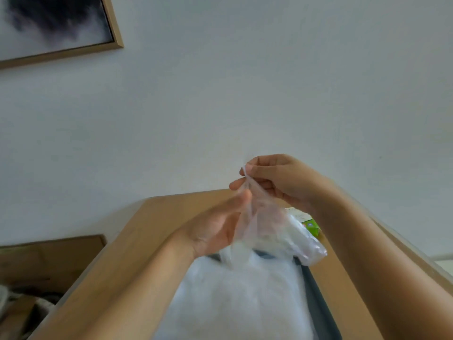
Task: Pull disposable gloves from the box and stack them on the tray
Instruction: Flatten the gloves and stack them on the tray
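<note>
Head view, the only one.

Step in hand: one clear glove (pixel 267 224) is out of the box and held up in the air above the tray (pixel 318 298), not yet laid down.

The right hand (pixel 282 182) pinches the glove's top edge between thumb and fingertips. The film hangs down from there, crumpled.

The left hand (pixel 213 229) is spread, fingers straight and laid against the glove's side. It is blurred, but I see no curl round the film.

The box (pixel 311 225) shows only as a green-and-white corner behind the glove, at the far end of the tabletop (pixel 137 253).

Next move, my judgement: smooth the film flat between both hands, then lower it squarely onto the white pile (pixel 240 303) on the tray. The film is light and clingy, so the release should be slow, to keep it from folding or drifting off the pile.

Count:
- hands: two
- glove in the air: one
- tray: one
- pile: one (its layers are too hazy to count)
- box: one
- framed picture (pixel 61 25) on the wall: one
</note>
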A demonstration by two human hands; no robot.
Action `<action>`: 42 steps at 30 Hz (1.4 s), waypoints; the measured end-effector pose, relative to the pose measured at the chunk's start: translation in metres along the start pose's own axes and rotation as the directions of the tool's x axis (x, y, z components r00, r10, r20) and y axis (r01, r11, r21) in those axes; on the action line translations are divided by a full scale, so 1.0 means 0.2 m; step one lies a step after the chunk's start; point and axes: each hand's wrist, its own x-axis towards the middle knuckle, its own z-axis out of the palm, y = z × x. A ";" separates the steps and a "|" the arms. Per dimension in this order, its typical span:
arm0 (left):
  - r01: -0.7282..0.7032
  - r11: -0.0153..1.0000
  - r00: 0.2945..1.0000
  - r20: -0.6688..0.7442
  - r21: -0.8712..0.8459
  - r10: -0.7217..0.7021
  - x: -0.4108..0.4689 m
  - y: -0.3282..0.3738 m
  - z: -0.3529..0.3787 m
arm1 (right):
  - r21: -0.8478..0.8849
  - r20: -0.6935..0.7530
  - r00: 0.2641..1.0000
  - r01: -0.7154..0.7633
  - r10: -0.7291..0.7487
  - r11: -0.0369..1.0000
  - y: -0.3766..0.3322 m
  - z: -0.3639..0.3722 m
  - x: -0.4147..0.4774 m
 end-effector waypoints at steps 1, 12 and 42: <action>0.035 0.999 0.998 -0.048 0.035 -0.033 -0.03 -0.02 0.02 | -0.068 -0.031 1.000 -0.003 0.001 0.998 0.03 0.03 -0.01; 0.057 0.928 0.912 -0.359 -0.368 -0.199 -0.36 -0.11 -0.01 | -0.881 0.191 0.950 0.276 -0.246 0.385 0.17 0.12 -0.43; 0.040 0.576 0.995 -0.085 0.817 0.051 -0.56 0.19 0.00 | -0.853 0.125 0.991 0.130 -0.045 0.505 -0.12 0.53 -0.40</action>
